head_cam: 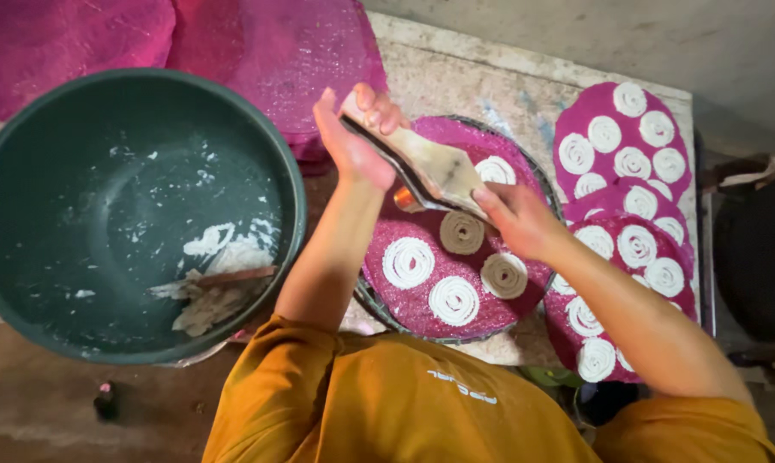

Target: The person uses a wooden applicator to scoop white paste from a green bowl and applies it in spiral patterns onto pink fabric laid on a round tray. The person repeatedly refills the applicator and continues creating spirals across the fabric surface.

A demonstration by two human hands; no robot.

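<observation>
Overhead: both hands' fingers clamp wooden press (430,167) (left hand (353,137), right hand (516,219)) above magenta tray (422,313) of dough spirals (453,300).

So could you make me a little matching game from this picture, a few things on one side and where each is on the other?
Things:
1. green basin
2. wooden press
3. dough spirals
4. wooden stick

Places:
A. held in both hands, left hand and right hand
B. lying inside the basin among leftover dough
C. to the left of the person's arms
D. set on round pink mats

Pairs: 1-C, 2-A, 3-D, 4-B
</observation>
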